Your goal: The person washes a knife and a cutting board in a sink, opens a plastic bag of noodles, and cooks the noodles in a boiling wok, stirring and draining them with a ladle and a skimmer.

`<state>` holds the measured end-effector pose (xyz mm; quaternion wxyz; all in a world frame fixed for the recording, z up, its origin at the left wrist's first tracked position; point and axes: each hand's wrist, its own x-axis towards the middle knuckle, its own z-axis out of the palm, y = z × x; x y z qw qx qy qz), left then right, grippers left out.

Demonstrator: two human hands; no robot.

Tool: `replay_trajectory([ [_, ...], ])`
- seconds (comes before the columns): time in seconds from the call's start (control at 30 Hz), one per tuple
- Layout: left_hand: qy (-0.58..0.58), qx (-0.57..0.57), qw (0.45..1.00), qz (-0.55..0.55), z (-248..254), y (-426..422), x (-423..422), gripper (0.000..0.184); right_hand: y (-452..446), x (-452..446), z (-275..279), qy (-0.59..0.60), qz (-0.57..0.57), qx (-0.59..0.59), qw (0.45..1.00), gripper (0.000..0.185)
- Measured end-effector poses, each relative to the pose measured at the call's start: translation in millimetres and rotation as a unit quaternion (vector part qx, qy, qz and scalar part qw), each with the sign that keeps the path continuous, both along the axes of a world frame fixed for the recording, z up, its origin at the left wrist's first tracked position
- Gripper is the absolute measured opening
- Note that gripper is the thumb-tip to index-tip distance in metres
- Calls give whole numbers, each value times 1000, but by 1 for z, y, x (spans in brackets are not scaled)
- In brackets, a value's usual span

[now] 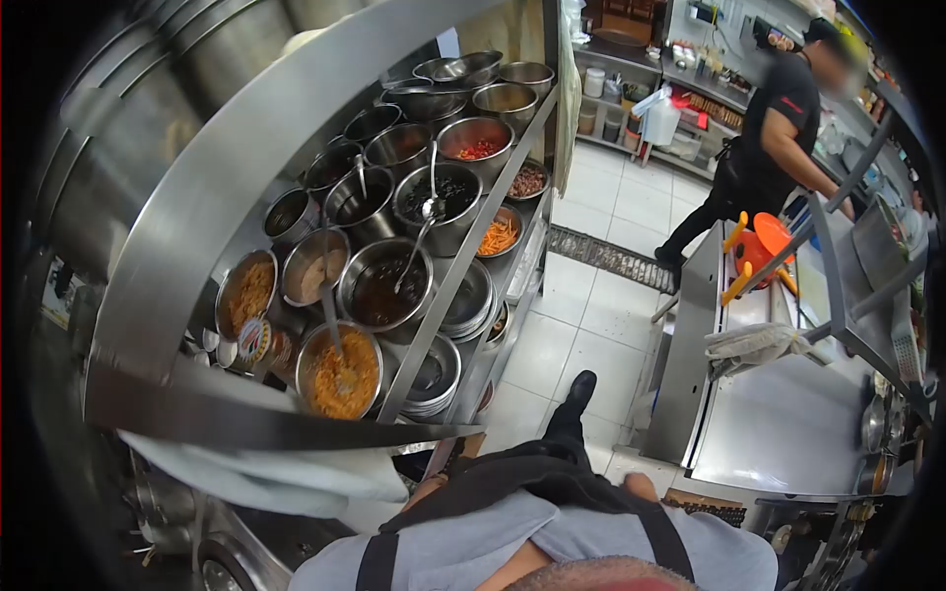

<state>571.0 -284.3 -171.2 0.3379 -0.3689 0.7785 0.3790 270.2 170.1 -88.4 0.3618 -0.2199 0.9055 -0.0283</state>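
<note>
1. L hand (425, 490) – mostly hidden, just a bit of skin by the apron (532, 483); nearest the low end of the metal shelf (444, 303). Can't tell if its fingers are spread, pressed together or pinching smth.
2. R hand (641, 486) – only a small patch shows, on the other side of the apron, nr the corner of the metal counter (778, 433). Fingers out of sight, can't tell their state or what they hold, if anything.
3. Shelf on the L is packed w/ metal bowls (451, 239), rims close or touching. Orange mash (340, 389) sits in the bowl nearest the person, handle of a utensil sticking up. Further up: orange shreds (499, 236), red bits (480, 149), dark liquid (374, 303) w/ a spoon (412, 261) in it.
4. Stacked metal plates (434, 379) under the front rail; pale cloth (276, 473) below the shelf end.
5. Counter on the R: crumpled rag (757, 345), orange pot (771, 234) beyond it, nr yellow handles (736, 284).
6. 1 co-worker (783, 118) in black stands past that counter, arm reaching toward it.
7. Person's black shoe (582, 384) on white floor tiles (552, 340), approx. between shelf + counter.
</note>
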Motion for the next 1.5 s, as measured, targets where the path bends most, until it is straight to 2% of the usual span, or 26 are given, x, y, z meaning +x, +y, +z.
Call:
replay_trajectory([
  [0.03, -7, 2, 1000, 11, 1, -2, -11, 24, -27, -11, -2, 4, 9, -68, 998, 23],
  [0.1, -18, -5, 1000, 22, 11, -17, -42, 24, -71, -44, -79, 46, 78, -224, 970, 22],
  [0.17, -23, -21, 999, 29, 22, -35, -80, 24, -128, -109, -5, -24, 95, -267, 959, 21],
  [0.2, -24, -31, 999, 27, 30, -41, -105, 24, -147, -147, 4, -16, 89, -278, 956, 21],
  [0.3, -8, -39, 998, 40, 52, -56, -176, 24, -160, -239, 8, 12, 15, -172, 985, 26],
  [0.37, 13, -47, 998, 44, 60, -65, -233, 24, -152, -311, 12, 43, -81, -196, 976, 25],
  [0.5, 52, -43, 997, 47, 76, -71, -341, 24, -138, -447, 39, 101, -124, -110, 981, 25],
  [0.6, 70, -35, 996, 39, 80, -71, -408, 24, -152, -479, 59, 112, -119, -159, 974, 25],
  [0.67, 69, -28, 997, 30, 72, -72, -441, 24, -160, -500, 43, 99, -72, -169, 978, 25],
  [0.7, 64, -25, 997, 23, 65, -73, -458, 24, -165, -506, 55, 92, -78, -164, 979, 26],
  [0.8, 33, -13, 999, -11, 38, -76, -497, 24, -167, -536, 29, 89, -65, -171, 979, 25],
  [0.9, 3, 2, 999, -54, 6, -80, -538, 24, -157, -558, 20, 71, -79, -178, 978, 24],
  [1.1, -22, 16, 991, -127, -40, -95, -652, 24, -104, -628, 30, 119, -107, -74, 984, 22],
  [1.2, -17, 6, 987, -157, -50, -101, -715, 24, -79, -663, 32, 148, -180, -39, 972, 21],
  [1.3, 23, -25, 976, -213, -71, -113, -763, 24, -84, -687, 30, 179, -202, -83, 959, 20],
  [1.33, 62, -39, 974, -213, -79, -118, -775, 24, -88, -693, 18, 165, -205, -78, 962, 21],
  [1.4, 254, -29, 963, -85, -57, -122, -786, 25, -101, -703, 13, 131, -183, -109, 968, 22],
  [1.47, 81, -34, 993, -84, -26, -115, -815, 26, -118, -709, 26, 97, -155, -134, 974, 24],
  [1.5, 84, -33, 993, -71, -24, -111, -825, 26, -129, -717, 34, 82, -129, -142, 978, 24],
])
